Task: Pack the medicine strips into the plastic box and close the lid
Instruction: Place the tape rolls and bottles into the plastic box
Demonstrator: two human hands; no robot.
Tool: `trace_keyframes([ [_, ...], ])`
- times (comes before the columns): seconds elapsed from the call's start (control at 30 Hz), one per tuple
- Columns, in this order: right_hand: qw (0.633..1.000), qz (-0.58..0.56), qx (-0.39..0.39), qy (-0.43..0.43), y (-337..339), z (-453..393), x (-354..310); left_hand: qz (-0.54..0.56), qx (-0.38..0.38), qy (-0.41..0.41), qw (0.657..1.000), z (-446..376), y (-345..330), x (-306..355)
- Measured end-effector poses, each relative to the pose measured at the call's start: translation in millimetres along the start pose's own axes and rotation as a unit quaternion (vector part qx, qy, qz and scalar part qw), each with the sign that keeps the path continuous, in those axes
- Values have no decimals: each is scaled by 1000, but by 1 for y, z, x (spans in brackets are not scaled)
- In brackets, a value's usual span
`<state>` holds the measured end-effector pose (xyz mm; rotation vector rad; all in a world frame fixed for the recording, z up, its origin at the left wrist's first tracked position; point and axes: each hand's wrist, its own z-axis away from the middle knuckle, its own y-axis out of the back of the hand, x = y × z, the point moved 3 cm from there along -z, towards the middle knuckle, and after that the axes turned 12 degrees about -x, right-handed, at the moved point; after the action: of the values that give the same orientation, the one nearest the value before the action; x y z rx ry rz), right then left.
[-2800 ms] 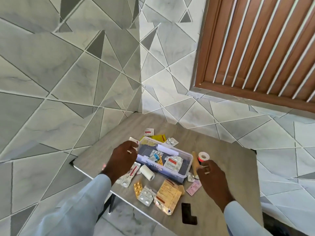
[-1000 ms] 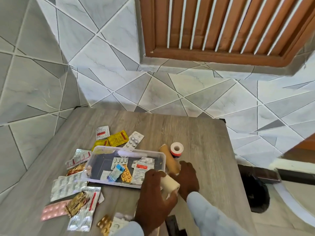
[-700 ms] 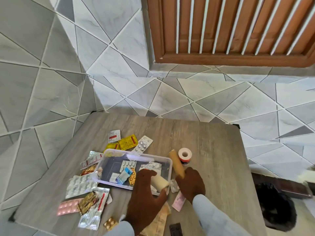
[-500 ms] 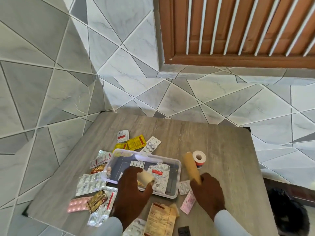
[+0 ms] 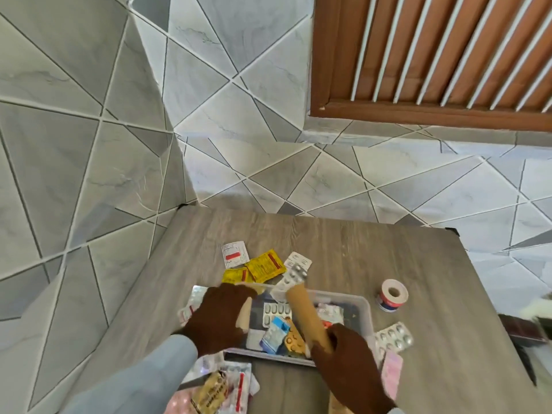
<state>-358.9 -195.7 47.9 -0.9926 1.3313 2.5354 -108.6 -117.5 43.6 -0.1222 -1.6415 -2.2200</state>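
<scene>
Presently the right hand [image 5: 349, 363] grips a tan roll [image 5: 307, 315] above the plastic box [image 5: 366, 309]; the left hand [image 5: 218, 318] holds a white roll [image 5: 243, 316]. Strips [image 5: 392, 339] lie beside both hands. Risk: rolls crowding the box, blocking the lid.

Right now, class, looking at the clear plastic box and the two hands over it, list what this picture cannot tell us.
- Head view: the left hand covers the left end of the clear plastic box.
- The pink blister strip is partly hidden by the right hand, which grips the tan roll.
- Bottom edge cuts off the foil packets.
- Print on the yellow sachets is too small.
- No lid visible.
</scene>
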Motion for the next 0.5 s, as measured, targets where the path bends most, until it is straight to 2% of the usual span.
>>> trace_keyframes([
  [0.07,999,29,-21,-19,-23,-2,-18,-48,-37,-36,998,-2,2,-4],
  [0.17,997,54,-36,-37,-47,-10,-45,-115,9,-99,988,-6,-4,-21],
  [0.23,997,60,-36,-40,-57,-20,-61,-128,4,-127,984,-9,-10,-27],
  [0.5,992,115,-28,-48,-62,-48,-89,-96,-17,-110,989,-11,-7,-43],
])
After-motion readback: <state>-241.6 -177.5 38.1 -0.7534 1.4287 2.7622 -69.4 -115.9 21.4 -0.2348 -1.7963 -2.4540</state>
